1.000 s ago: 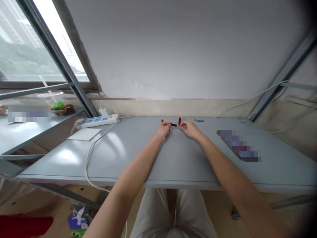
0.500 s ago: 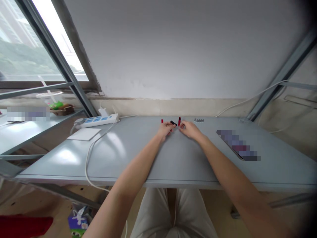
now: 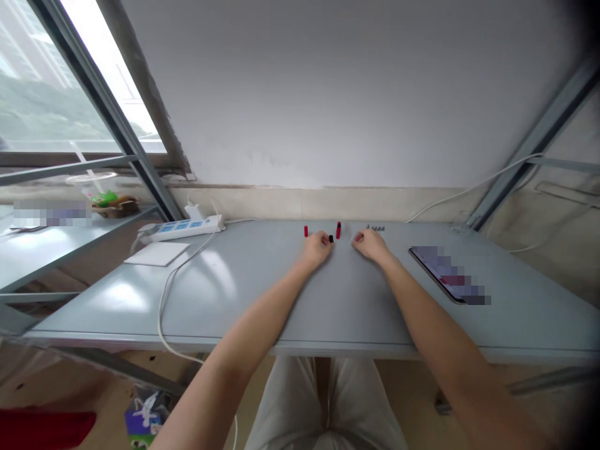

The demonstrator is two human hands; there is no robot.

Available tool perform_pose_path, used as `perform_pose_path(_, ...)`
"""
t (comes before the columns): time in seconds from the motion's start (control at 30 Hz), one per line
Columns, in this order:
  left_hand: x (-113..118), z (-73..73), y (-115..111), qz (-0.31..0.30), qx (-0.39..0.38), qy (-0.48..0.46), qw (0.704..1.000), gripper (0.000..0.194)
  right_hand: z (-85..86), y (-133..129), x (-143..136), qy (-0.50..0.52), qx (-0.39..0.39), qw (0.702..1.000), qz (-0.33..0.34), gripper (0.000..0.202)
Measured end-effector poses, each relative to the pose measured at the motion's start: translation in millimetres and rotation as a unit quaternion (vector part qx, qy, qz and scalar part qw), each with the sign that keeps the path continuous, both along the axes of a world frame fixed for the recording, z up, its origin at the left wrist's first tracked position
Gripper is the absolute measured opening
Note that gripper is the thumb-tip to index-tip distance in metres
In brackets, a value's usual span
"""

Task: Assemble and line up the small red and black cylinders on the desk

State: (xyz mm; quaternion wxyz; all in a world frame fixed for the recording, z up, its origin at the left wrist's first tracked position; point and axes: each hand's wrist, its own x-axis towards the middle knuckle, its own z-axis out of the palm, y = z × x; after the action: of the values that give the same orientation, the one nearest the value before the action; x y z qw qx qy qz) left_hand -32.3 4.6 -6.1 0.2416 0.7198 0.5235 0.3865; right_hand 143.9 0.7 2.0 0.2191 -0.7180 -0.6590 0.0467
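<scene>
Gripping a black piece (image 3: 330, 239), left hand (image 3: 317, 248) curled

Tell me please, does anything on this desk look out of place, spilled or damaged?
The white cable looks untidy: it curves loosely across the desk and hangs over the front edge, where it might get snagged. I see no spill; the red pieces are too small to check for damage.

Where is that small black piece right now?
In the head view, just right of the picture's centre: the small black piece is at the fingertips of the left hand, slightly left of the red-and-black tube.
</scene>
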Motion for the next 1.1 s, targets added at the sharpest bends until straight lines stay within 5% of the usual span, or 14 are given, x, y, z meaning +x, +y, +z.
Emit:
perform_pose_path(0.43,22.5,12.3,12.2,0.038,-0.043,0.104,0.993,0.006,-14.9,4.4,-8.8,0.066,0.000,0.998,-0.007,0.015)
perform_pose_path(1.1,29.6,2.8,17.3,0.051,-0.017,0.141,0.988,0.011,-14.5,3.5,-11.8,0.064,-0.003,0.998,-0.001,0.017)
